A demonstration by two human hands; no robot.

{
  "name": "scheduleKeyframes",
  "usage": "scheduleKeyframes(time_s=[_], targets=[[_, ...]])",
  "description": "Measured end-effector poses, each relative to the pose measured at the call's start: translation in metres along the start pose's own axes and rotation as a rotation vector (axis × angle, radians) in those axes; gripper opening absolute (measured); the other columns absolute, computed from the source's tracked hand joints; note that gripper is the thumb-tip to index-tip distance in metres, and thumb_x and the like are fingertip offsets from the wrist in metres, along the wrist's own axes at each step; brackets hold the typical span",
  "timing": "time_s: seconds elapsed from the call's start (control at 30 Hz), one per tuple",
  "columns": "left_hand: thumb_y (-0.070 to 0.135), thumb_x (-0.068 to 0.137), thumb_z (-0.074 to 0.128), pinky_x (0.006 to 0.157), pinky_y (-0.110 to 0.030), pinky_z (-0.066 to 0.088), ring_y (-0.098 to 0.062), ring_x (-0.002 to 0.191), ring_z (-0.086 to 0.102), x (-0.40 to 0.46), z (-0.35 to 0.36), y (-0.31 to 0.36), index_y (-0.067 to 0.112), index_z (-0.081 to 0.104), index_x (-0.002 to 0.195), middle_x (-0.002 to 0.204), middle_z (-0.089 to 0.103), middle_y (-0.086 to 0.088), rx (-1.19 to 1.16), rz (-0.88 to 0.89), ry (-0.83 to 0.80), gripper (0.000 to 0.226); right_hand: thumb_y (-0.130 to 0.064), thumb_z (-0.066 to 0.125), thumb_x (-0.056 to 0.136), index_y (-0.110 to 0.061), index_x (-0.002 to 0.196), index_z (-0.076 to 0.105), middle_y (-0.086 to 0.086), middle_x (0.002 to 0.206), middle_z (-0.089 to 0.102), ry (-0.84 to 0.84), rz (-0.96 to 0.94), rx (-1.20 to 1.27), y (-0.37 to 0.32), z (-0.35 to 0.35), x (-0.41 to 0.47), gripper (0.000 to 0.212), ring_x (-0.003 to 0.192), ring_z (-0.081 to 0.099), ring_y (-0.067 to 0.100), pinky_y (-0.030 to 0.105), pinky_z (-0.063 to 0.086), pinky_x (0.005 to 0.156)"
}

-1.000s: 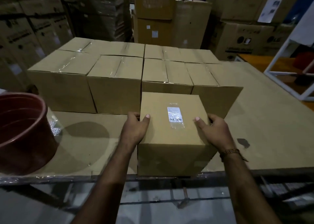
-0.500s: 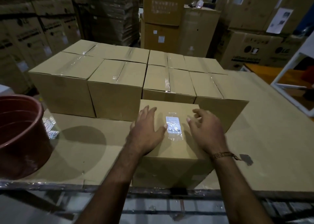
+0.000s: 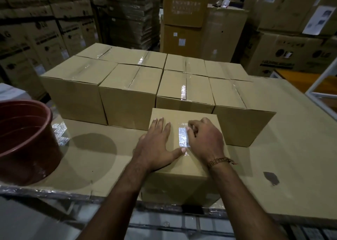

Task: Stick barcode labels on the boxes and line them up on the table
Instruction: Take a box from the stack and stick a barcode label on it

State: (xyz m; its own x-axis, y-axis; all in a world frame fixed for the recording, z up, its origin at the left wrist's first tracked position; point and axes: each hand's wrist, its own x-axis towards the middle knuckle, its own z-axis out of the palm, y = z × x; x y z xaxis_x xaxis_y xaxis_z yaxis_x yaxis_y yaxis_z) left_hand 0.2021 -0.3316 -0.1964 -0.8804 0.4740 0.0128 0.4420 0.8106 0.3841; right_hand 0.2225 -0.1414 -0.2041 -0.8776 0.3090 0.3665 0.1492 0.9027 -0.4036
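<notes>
A plain cardboard box (image 3: 182,183) stands at the table's front edge. On its top lies a white barcode label (image 3: 182,137) under clear tape. My left hand (image 3: 157,145) lies flat on the box top, fingers straight, thumb reaching toward the label's lower end. My right hand (image 3: 206,139) rests on the box top at the label's right edge, its fingers bent with the tips on the label. Behind the box, several taped boxes (image 3: 127,94) stand in two rows.
A dark red plastic tub (image 3: 25,141) sits at the left on the cardboard-covered table (image 3: 291,148), with a sheet of labels (image 3: 61,136) beside it. Large stacked cartons fill the background. A white frame (image 3: 324,86) stands at the far right.
Both hands left the box's sides and came onto its top. The left now lies flat beside the label and the right's fingertips have reached the label. The camera leaned closer.
</notes>
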Motion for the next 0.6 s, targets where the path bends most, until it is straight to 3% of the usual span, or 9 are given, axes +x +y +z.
scheduleKeyframes(time_s=[0.23, 0.37, 0.6], targets=[[0.088, 0.087, 0.044, 0.127, -0.056, 0.023, -0.013, 0.161, -0.013, -0.001, -0.001, 0.001, 0.029, 0.004, 0.169, 0.176, -0.012, 0.007, 0.003, -0.011, -0.007, 0.108, -0.039, 0.067, 0.097, -0.032, 0.106, 0.074, -0.009, 0.1, 0.07, -0.022, 0.052, 0.066, 0.002, -0.002, 0.013, 0.013, 0.087, 0.064, 0.015, 0.032, 0.055, 0.071], [0.088, 0.087, 0.046, 0.127, -0.057, 0.024, -0.012, 0.161, -0.012, -0.001, -0.001, 0.0, 0.03, 0.004, 0.169, 0.176, -0.011, 0.007, -0.009, -0.013, -0.003, 0.109, -0.038, 0.072, 0.092, -0.03, 0.091, 0.071, -0.01, 0.087, 0.072, -0.025, 0.107, 0.06, 0.002, -0.001, 0.025, 0.007, 0.083, 0.066, 0.016, 0.03, 0.053, 0.067], [0.088, 0.086, 0.047, 0.126, -0.054, 0.023, -0.011, 0.161, -0.011, -0.002, 0.0, -0.001, 0.03, 0.006, 0.169, 0.176, -0.01, 0.008, -0.01, -0.013, -0.001, 0.109, -0.035, 0.07, 0.096, -0.028, 0.098, 0.071, -0.007, 0.095, 0.071, 0.043, 0.062, 0.056, 0.003, 0.006, 0.017, 0.007, 0.083, 0.065, 0.017, 0.033, 0.056, 0.069]])
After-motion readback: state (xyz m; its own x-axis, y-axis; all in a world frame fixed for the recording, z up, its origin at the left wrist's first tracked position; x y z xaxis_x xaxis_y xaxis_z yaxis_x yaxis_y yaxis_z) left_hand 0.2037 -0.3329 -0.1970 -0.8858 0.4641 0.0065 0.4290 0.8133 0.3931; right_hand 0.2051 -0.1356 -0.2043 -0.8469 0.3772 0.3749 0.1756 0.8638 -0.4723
